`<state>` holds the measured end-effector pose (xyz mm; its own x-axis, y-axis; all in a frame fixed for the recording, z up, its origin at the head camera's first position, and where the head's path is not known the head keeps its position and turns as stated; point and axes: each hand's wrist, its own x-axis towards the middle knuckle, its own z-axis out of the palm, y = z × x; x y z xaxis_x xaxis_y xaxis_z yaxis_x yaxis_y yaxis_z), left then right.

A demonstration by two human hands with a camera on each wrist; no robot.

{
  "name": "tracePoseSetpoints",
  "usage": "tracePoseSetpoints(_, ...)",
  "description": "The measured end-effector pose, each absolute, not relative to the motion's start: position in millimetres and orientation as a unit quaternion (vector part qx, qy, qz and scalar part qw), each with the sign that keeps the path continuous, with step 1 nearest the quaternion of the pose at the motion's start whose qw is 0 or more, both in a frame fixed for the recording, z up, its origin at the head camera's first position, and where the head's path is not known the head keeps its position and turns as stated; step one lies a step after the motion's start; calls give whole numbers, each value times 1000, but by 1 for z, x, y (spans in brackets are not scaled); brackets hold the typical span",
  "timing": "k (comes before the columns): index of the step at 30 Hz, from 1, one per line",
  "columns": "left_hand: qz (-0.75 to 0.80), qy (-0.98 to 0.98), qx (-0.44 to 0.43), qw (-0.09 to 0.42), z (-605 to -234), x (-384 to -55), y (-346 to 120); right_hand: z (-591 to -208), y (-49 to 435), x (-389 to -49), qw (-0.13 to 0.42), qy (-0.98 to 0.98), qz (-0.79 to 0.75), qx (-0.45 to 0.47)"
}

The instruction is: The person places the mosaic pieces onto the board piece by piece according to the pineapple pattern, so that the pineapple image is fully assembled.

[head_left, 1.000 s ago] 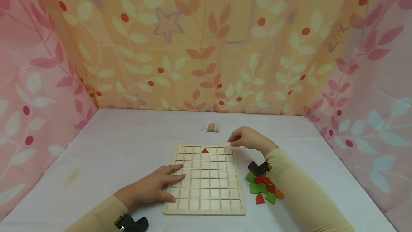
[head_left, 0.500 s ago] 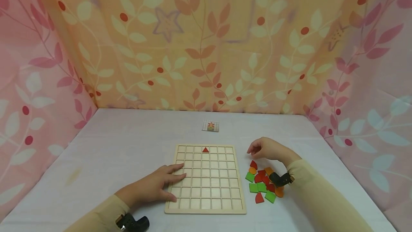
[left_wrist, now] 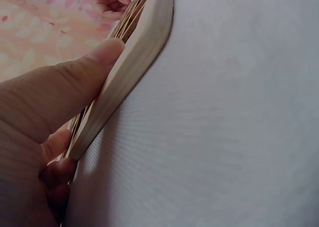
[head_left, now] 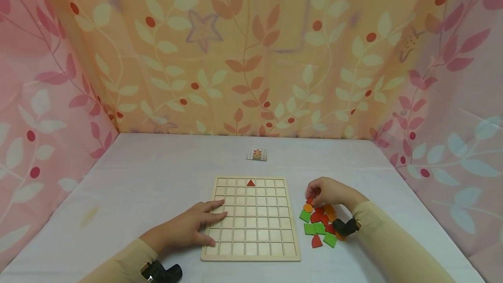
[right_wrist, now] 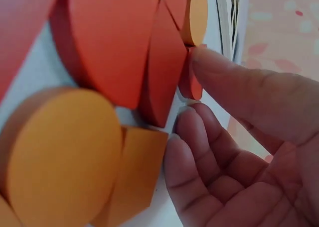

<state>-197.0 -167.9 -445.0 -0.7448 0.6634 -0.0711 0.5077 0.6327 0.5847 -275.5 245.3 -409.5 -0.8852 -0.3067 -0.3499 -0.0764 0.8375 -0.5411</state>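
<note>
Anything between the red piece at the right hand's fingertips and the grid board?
Nothing visible: just white tabletop between the red piece and the grid board; the left hand rests on the board's left side.

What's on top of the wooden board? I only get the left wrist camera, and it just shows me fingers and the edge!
Observer: A red triangle, in the middle square of the board's far row.
Operator: Cool! Any more pieces?
Observer: Yes, loose pieces lie on the table, to the board's right.
Operator: What's the other hand next to?
Observer: The right hand has its fingertips at a red piece.
</note>
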Motion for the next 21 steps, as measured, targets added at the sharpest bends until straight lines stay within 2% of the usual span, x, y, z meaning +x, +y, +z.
tracePoseSetpoints(21,272,893,330,136,-447,-198,-167,-409,256,-280,242,934,-233,-121)
